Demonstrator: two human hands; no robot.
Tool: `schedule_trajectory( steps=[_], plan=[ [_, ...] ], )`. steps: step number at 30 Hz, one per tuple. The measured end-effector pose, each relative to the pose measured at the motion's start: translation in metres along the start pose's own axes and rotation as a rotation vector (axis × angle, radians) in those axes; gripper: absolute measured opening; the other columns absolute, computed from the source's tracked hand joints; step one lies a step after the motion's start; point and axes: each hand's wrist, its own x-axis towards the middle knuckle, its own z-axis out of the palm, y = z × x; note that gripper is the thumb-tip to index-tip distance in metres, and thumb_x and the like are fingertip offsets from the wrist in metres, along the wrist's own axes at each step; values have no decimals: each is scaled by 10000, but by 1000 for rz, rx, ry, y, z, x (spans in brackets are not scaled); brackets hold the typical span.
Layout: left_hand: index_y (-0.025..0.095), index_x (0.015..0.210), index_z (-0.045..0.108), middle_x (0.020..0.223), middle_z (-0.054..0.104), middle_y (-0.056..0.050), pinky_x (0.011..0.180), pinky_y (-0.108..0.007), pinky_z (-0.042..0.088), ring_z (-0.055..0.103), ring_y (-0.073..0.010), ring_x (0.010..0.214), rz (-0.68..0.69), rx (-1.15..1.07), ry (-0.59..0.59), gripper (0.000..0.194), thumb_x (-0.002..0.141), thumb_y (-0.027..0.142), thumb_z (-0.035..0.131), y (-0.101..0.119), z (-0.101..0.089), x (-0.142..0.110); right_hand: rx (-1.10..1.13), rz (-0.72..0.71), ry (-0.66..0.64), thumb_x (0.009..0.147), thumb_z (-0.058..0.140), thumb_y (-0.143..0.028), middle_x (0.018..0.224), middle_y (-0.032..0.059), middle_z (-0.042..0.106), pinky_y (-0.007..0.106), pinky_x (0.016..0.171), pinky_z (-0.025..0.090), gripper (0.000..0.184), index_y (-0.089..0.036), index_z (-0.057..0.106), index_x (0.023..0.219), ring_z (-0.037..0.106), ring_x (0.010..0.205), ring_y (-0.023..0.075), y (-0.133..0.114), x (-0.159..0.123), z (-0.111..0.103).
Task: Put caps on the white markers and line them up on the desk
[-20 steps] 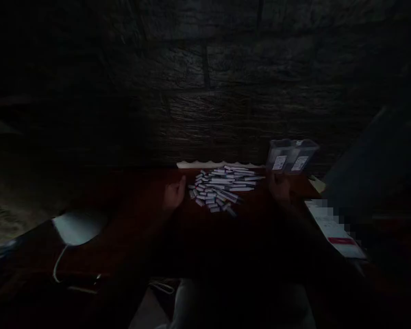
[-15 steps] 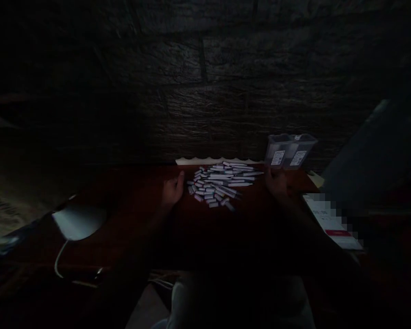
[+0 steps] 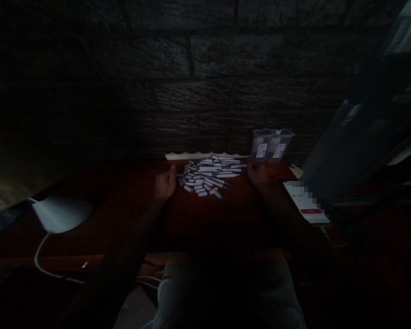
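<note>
Dim light falls on a dark textured wall of large blocks (image 3: 150,55) behind a reddish-brown wooden worktop (image 3: 123,205). Heaped on it near the wall, between the two hands, lies a pile of white capped markers (image 3: 208,169), some with coloured ends. The left hand (image 3: 165,183) stands at the capped end, thumb raised; the right hand (image 3: 258,176) is at the other end, near the clear plastic two-part container (image 3: 272,145) with white labels. Both hands' fingers look loosely curled, but the dark hides how far open they are and whether they grip anything.
</note>
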Motion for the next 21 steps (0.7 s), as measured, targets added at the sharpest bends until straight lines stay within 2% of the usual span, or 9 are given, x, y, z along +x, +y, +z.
schedule_trajectory(
  steps=[3, 12, 21],
  plan=[
    [213, 494, 392, 468, 473, -19, 500, -271, 311, 479, -142, 468, 15, -5, -23, 561, 985, 470, 305, -3, 0, 2, 29, 9, -18, 990, 420, -452, 909, 139, 775, 303, 783, 526, 474, -149, 780, 939, 733, 872, 250, 0, 0, 2],
    [214, 485, 427, 473, 506, -33, 500, -276, 331, 496, -151, 474, 4, -19, -69, 574, 979, 479, 304, -2, 4, 7, 15, 5, -59, 980, 447, -401, 914, 128, 776, 284, 759, 510, 431, -136, 782, 918, 724, 875, 240, -1, 3, 3],
    [211, 513, 432, 494, 496, -20, 509, -267, 347, 497, -144, 491, -30, -66, -64, 559, 975, 501, 312, -6, 8, 6, -3, -4, -82, 978, 422, -414, 935, 138, 772, 339, 770, 521, 443, -159, 784, 964, 718, 868, 272, 0, 3, 3]
  ],
)
